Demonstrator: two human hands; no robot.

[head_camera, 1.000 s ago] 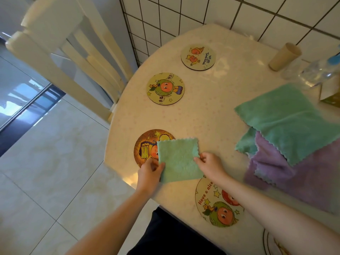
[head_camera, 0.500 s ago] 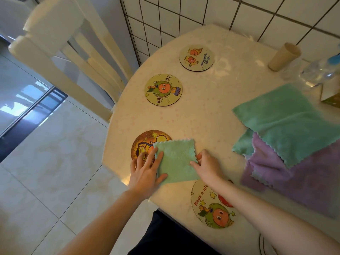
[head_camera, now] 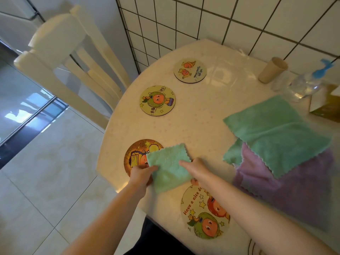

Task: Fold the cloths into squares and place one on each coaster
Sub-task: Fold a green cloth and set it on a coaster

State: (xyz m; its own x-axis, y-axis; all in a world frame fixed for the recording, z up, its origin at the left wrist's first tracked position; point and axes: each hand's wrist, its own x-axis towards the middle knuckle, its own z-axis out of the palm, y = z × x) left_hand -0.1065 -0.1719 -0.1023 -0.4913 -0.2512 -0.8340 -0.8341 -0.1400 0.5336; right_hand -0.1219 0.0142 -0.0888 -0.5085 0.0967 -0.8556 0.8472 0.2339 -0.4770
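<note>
A small green cloth (head_camera: 170, 165), folded to a square, lies at the table's near left, its left corner over an orange coaster (head_camera: 137, 155). My left hand (head_camera: 142, 174) grips the cloth's left edge, thumb on top. My right hand (head_camera: 196, 169) holds its right edge, fingers lying on the cloth. A "Have a nice day" coaster (head_camera: 205, 214) sits just below my right wrist. Two more coasters lie farther back: a yellow one (head_camera: 157, 100) and a pale one (head_camera: 190, 70). A pile of unfolded cloths, green (head_camera: 274, 133) over purple (head_camera: 294, 184), lies at the right.
A paper cup (head_camera: 272, 69) lies on its side at the back right, beside a clear bottle (head_camera: 303, 85) and a box (head_camera: 327, 105). A cream chair (head_camera: 73, 70) stands left of the table (head_camera: 211, 111). A tiled wall is behind.
My left hand went from lying flat with spread fingers on the cloth to gripping its left edge. The right hand stays at the right edge. The cloth has tilted slightly.
</note>
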